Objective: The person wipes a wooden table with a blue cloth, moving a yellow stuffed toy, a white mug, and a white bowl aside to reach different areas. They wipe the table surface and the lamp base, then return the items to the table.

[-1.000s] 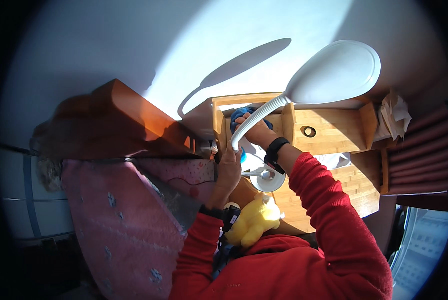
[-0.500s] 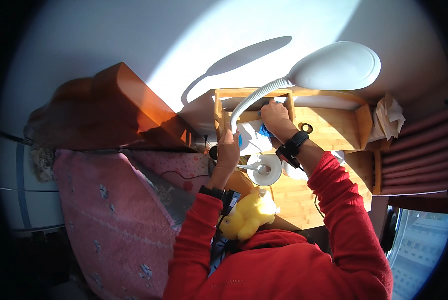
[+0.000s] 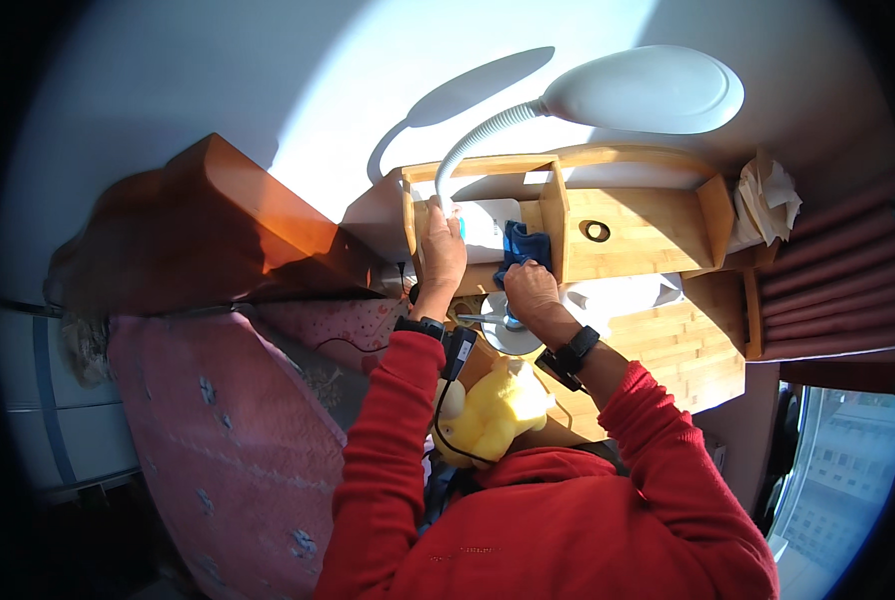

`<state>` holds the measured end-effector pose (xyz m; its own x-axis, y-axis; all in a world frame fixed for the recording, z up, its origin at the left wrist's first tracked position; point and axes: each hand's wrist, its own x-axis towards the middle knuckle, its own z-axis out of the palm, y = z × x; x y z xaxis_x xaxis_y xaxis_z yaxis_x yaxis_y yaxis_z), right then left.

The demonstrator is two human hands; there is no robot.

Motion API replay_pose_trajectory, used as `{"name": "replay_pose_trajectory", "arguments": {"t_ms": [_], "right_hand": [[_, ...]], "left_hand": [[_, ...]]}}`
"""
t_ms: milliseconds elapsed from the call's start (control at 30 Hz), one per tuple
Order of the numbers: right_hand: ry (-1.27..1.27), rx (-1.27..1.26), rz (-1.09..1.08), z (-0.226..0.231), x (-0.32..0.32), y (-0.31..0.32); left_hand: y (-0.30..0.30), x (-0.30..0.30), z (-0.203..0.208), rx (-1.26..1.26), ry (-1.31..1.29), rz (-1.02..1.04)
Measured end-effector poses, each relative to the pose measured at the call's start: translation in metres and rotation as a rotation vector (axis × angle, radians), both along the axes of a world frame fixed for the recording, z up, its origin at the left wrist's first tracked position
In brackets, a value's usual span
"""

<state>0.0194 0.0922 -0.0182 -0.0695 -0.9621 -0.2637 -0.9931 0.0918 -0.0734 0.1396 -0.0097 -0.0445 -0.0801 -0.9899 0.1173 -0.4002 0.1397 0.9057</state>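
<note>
A white gooseneck desk lamp (image 3: 643, 90) stands on the left part of a wooden desktop shelf (image 3: 656, 245), its head reaching up to the right. My left hand (image 3: 444, 250) is closed round the foot of its neck, beside the white lamp base (image 3: 486, 222). My right hand (image 3: 530, 288) grips a dark blue cloth (image 3: 526, 245) at the shelf's front edge, right of the base and next to the upright divider. Just below that hand is a white bowl (image 3: 513, 340) with a utensil handle in it, partly hidden by my wrist.
A dark ring (image 3: 596, 231) lies in the shelf's right compartment. A yellow plush toy (image 3: 498, 412) sits between my forearms at the wooden desk (image 3: 703, 370). Crumpled paper (image 3: 765, 205) is at the shelf's right end. Left are a pink-covered bed (image 3: 218, 430) and an orange-brown headboard (image 3: 238, 215).
My right hand has come from the back of the shelf toward me, drawing the blue cloth to the front edge. The left hand keeps its hold on the lamp. The view has shifted slightly.
</note>
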Motion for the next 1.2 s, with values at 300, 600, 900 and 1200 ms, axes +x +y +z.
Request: {"name": "replay_pose_trajectory", "arguments": {"t_ms": [300,600,900,1200], "right_hand": [[-0.247,-0.312,0.352,-0.052,0.08,-0.003],[-0.787,-0.039,0.013,0.078,-0.009,0.044],[-0.774,-0.648,-0.448,0.166,-0.162,0.079],[-0.034,-0.595,-0.264,-0.005,-0.206,0.061]], "left_hand": [[-0.012,0.008,-0.004,0.089,-0.069,-0.064],[-0.015,0.007,-0.008,0.157,-0.078,-0.023],[0.091,0.059,0.051,0.007,0.026,-0.415],[0.201,0.088,0.058,0.268,-0.701,-0.896]]}}
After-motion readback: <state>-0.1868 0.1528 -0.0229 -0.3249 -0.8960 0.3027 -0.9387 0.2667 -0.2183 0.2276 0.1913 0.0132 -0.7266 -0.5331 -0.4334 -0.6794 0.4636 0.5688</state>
